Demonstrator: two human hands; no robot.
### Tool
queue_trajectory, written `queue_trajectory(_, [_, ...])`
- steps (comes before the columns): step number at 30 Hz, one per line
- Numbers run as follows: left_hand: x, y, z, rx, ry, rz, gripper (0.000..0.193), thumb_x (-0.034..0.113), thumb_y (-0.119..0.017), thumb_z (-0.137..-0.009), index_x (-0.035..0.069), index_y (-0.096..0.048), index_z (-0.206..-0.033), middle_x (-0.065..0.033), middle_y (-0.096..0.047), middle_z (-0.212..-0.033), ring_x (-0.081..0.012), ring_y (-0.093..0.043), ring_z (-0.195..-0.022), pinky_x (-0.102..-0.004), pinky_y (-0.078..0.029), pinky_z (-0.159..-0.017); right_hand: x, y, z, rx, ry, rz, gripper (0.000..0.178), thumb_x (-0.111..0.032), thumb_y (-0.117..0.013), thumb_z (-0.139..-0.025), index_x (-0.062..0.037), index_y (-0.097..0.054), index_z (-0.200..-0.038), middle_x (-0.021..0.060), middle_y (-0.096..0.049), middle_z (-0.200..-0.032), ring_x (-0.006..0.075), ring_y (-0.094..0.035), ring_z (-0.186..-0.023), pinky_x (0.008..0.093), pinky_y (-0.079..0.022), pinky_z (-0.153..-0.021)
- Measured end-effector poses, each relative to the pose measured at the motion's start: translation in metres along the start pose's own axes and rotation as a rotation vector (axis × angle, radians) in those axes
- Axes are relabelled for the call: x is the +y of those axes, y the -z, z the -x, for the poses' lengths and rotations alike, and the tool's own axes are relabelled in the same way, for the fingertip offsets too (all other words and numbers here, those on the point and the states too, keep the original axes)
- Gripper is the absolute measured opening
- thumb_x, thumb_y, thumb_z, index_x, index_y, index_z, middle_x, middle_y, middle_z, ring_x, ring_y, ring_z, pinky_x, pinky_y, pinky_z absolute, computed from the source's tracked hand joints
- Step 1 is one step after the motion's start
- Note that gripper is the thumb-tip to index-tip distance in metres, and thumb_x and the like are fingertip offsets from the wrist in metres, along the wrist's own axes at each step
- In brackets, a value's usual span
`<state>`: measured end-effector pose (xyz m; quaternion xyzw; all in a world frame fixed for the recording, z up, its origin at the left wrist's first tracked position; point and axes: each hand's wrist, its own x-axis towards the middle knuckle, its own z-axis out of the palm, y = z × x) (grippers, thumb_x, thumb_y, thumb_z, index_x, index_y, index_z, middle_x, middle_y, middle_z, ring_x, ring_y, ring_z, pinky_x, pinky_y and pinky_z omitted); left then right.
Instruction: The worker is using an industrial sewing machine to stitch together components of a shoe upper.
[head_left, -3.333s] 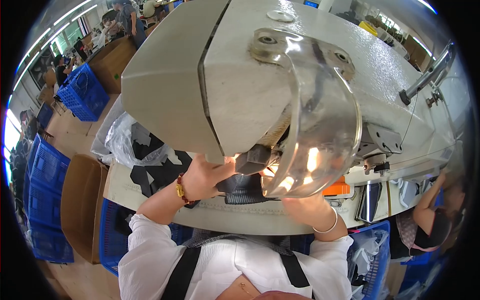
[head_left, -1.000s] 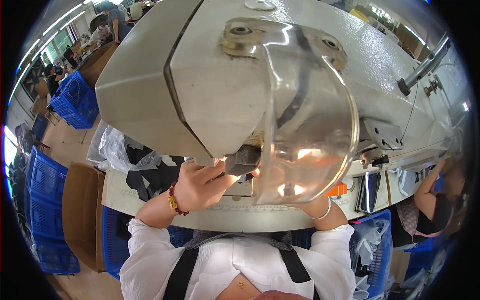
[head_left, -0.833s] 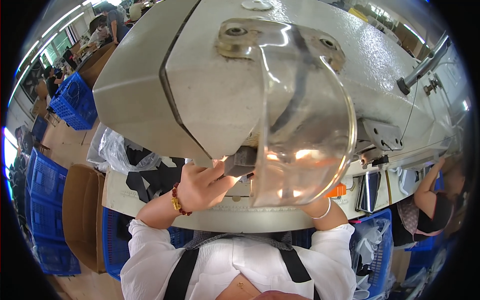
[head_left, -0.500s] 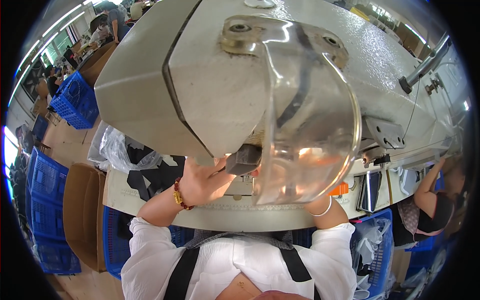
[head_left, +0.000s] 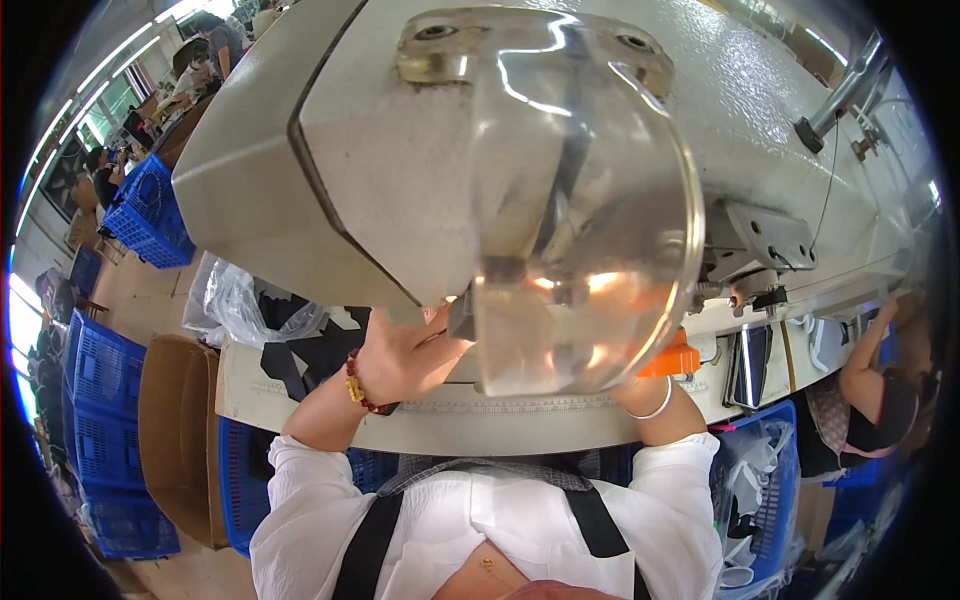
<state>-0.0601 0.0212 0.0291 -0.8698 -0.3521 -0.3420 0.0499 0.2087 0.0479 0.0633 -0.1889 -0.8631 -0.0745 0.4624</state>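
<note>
A large pale sewing machine head [head_left: 390, 160] fills the middle, with a clear curved plastic shield [head_left: 590, 230] on its front. My left hand [head_left: 400, 355] reaches in under the head from the left, over the machine bed [head_left: 470, 420]. Its fingers stretch toward the sewing area, with the tips hidden behind the head. Whatever lies under them is out of sight. My right hand [head_left: 630, 388] is mostly behind the shield, blurred by glare, so its fingers cannot be made out. Beside it sits an orange part [head_left: 672, 360]. Black cut pieces [head_left: 305, 355] lie left of my left hand.
A clear plastic bag [head_left: 235, 300] rests by the black pieces. Left stand a cardboard box [head_left: 180, 440] and blue crates [head_left: 105, 390]. A dark phone-like slab [head_left: 748, 365] lies on the right of the table. A blue basket [head_left: 785, 490] holds white pieces. A co-worker [head_left: 870, 400] is at far right.
The view has shifted, so the machine head and shield appear further left and higher. More of the orange part shows beside my right wrist. My left hand keeps nearly the same place under the head.
</note>
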Motion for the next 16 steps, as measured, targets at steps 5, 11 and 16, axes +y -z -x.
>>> queue_trajectory(5, [-0.003, 0.003, -0.009, 0.143, -0.196, -0.052, 0.022, 0.011, -0.077, -0.067, 0.016, -0.074, -0.088, -0.0053, -0.065, -0.088, -0.0228, -0.065, -0.083, -0.0362, -0.05, -0.065, 0.003, -0.01, 0.017, -0.068, -0.227, -0.192, 0.016, -0.027, -0.081, -0.069, -0.0166, -0.075, -0.08, 0.0015, -0.074, -0.09, 0.0209, -0.07, -0.078, 0.035, -0.055, -0.072])
queue_trajectory(11, [-0.008, -0.02, -0.008, 0.279, -0.304, -0.208, 0.038, 0.013, -0.075, -0.064, 0.012, -0.076, -0.102, -0.0081, -0.064, -0.091, -0.0204, -0.066, -0.079, -0.0324, -0.053, -0.064, 0.006, -0.018, 0.04, -0.144, -0.123, 0.032, 0.014, -0.016, -0.073, -0.065, -0.0166, -0.071, -0.079, -0.0021, -0.072, -0.087, 0.0183, -0.068, -0.077, 0.0382, -0.049, -0.067])
queue_trajectory(16, [-0.006, -0.006, -0.011, 0.277, -0.384, -0.18, 0.047, 0.014, -0.076, -0.06, 0.01, -0.075, -0.106, -0.0107, -0.064, -0.094, -0.0217, -0.068, -0.077, -0.0351, -0.056, -0.065, 0.001, -0.027, 0.049, -0.184, -0.305, -0.066, 0.031, -0.019, -0.069, -0.067, -0.0184, -0.075, -0.097, -0.004, -0.074, -0.104, 0.0147, -0.069, -0.098, 0.045, -0.047, -0.077])
